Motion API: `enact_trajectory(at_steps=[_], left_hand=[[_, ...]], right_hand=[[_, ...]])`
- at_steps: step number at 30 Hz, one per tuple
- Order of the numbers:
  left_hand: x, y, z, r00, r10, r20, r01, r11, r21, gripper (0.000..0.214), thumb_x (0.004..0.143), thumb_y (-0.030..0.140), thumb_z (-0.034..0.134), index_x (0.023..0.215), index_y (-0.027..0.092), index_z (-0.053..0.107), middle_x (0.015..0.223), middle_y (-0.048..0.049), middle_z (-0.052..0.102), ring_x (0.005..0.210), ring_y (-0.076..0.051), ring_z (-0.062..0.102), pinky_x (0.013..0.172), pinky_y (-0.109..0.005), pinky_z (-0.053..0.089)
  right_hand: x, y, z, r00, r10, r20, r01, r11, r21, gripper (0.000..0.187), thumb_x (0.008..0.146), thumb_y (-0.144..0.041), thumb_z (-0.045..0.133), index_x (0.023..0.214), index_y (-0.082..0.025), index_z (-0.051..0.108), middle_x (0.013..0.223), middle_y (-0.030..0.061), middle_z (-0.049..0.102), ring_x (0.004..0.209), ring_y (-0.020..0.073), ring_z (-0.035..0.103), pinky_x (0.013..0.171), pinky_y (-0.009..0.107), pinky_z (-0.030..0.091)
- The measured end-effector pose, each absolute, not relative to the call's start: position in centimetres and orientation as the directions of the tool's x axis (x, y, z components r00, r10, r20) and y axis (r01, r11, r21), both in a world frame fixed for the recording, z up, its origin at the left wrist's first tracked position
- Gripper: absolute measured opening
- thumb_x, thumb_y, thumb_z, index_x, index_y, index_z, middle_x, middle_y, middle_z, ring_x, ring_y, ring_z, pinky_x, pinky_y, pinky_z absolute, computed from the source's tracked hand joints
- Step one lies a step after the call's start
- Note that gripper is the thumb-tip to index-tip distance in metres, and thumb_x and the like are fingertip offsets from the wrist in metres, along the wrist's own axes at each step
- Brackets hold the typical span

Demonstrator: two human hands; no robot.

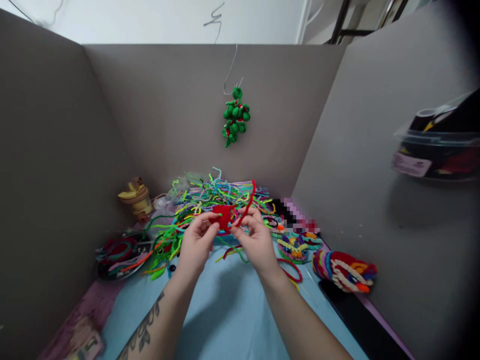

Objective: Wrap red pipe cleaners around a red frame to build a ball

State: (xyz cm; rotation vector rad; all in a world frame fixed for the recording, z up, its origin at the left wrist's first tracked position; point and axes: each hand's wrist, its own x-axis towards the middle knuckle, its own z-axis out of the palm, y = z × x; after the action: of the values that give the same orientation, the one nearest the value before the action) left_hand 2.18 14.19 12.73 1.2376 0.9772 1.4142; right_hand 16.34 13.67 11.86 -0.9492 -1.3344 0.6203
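Note:
Above the near side of a heap of colourful pipe cleaners [221,190], a small red fuzzy piece [224,215] is held up between both hands. My left hand [198,244] pinches its left edge between thumb and fingers. At the right edge, my right hand [258,245] has its fingertips closed on the piece and on a loose red pipe cleaner [252,192] that sticks up above the hand. The hands hide part of the red piece, so how the strand joins it cannot be seen. Below lies a light blue cloth [225,310].
Left are a black dish [107,272] of pipe cleaners and a yellow-brown pot [140,202]. Right lie colourful pipe-cleaner figures [294,249], a striped bird-like piece [345,270] and a black flat object [360,320]. Grey panels surround; a green ornament [236,117] hangs behind, a clear bin [437,152] right.

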Motion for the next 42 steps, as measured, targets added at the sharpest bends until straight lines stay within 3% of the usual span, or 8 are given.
enact_trajectory(at_steps=[8, 16, 23, 27, 30, 36, 39, 42], left_hand=[[2.4, 13.8, 13.1, -0.061, 0.969, 0.239, -0.103, -0.245, 0.964, 0.021, 0.073, 0.03, 0.067, 0.09, 0.018, 0.063, 0.07, 0.0014, 0.063, 0.046, -0.006, 0.044, 0.038, -0.016, 0.031], [3.0, 12.9, 13.6, 0.006, 0.969, 0.247, -0.016, -0.247, 0.969, 0.018, 0.074, 0.03, 0.065, 0.088, 0.018, 0.063, 0.064, 0.0024, 0.059, 0.042, -0.007, 0.041, 0.035, -0.017, 0.029], [3.0, 13.1, 13.3, 0.049, 0.966, 0.254, 0.021, -0.255, 0.967, 0.018, 0.077, 0.03, 0.062, 0.091, 0.019, 0.061, 0.068, 0.0016, 0.058, 0.046, -0.009, 0.045, 0.037, -0.018, 0.034], [2.9, 13.6, 12.4, 0.001, 0.902, 0.432, 0.225, -0.421, 0.879, 0.024, 0.08, 0.026, 0.059, 0.104, 0.021, 0.057, 0.088, -0.0037, 0.062, 0.074, -0.016, 0.059, 0.065, -0.027, 0.049], [2.8, 13.8, 11.6, -0.029, 0.786, 0.617, 0.434, -0.547, 0.716, 0.039, 0.079, 0.023, 0.062, 0.116, 0.023, 0.051, 0.11, -0.0079, 0.059, 0.103, -0.023, 0.056, 0.092, -0.039, 0.042], [2.8, 13.8, 11.3, -0.034, 0.697, 0.717, 0.48, -0.618, 0.623, 0.06, 0.076, 0.022, 0.067, 0.129, 0.024, 0.039, 0.122, -0.0113, 0.046, 0.099, -0.022, 0.057, 0.09, -0.04, 0.045], [2.5, 13.7, 11.8, -0.039, 0.684, 0.728, 0.563, -0.587, 0.582, 0.053, 0.075, 0.024, 0.068, 0.123, 0.024, 0.047, 0.115, -0.0095, 0.053, 0.104, -0.024, 0.055, 0.093, -0.042, 0.042], [2.3, 13.6, 12.3, 0.023, 0.758, 0.652, 0.508, -0.571, 0.645, 0.052, 0.077, 0.025, 0.067, 0.125, 0.023, 0.046, 0.097, -0.0051, 0.062, 0.094, -0.021, 0.059, 0.09, -0.038, 0.044]], right_hand=[[15.9, 13.4, 11.9, 0.23, 0.806, 0.545, 0.166, 0.52, -0.838, 0.005, 0.074, -0.026, 0.068, 0.072, -0.023, 0.066, 0.104, 0.0054, 0.052, 0.106, 0.0221, 0.051, 0.093, 0.037, 0.04], [16.3, 14.6, 11.1, 0.353, 0.839, 0.414, 0.004, 0.441, -0.897, 0.018, 0.072, -0.035, 0.068, 0.071, -0.019, 0.062, 0.101, 0.007, 0.051, 0.095, 0.0209, 0.052, 0.078, 0.033, 0.045], [16.7, 14.9, 11.1, 0.163, 0.912, 0.375, 0.088, 0.366, -0.927, 0.027, 0.079, -0.041, 0.057, 0.065, -0.019, 0.057, 0.1, 0.008, 0.054, 0.097, 0.0216, 0.051, 0.079, 0.033, 0.045], [16.9, 15.0, 11.0, 0.178, 0.907, 0.382, 0.176, 0.353, -0.919, 0.026, 0.081, -0.041, 0.053, 0.066, -0.02, 0.055, 0.103, 0.0089, 0.052, 0.099, 0.0226, 0.051, 0.082, 0.034, 0.043], [16.9, 15.0, 11.0, 0.194, 0.902, 0.385, 0.202, 0.347, -0.916, 0.025, 0.081, -0.039, 0.051, 0.065, -0.02, 0.053, 0.103, 0.0091, 0.052, 0.098, 0.0228, 0.051, 0.082, 0.034, 0.043], [17.1, 15.0, 11.2, 0.173, 0.905, 0.389, 0.173, 0.361, -0.916, 0.027, 0.081, -0.04, 0.052, 0.063, -0.02, 0.05, 0.097, 0.0067, 0.051, 0.092, 0.0206, 0.051, 0.081, 0.033, 0.043], [17.3, 15.0, 11.3, 0.178, 0.912, 0.369, 0.124, 0.351, -0.928, 0.029, 0.08, -0.043, 0.052, 0.063, -0.02, 0.05, 0.099, 0.0082, 0.049, 0.098, 0.0225, 0.051, 0.081, 0.033, 0.043], [17.3, 15.0, 11.5, 0.169, 0.918, 0.36, 0.096, 0.348, -0.933, 0.03, 0.079, -0.044, 0.052, 0.063, -0.02, 0.05, 0.1, 0.0086, 0.049, 0.1, 0.0233, 0.05, 0.081, 0.033, 0.042]])
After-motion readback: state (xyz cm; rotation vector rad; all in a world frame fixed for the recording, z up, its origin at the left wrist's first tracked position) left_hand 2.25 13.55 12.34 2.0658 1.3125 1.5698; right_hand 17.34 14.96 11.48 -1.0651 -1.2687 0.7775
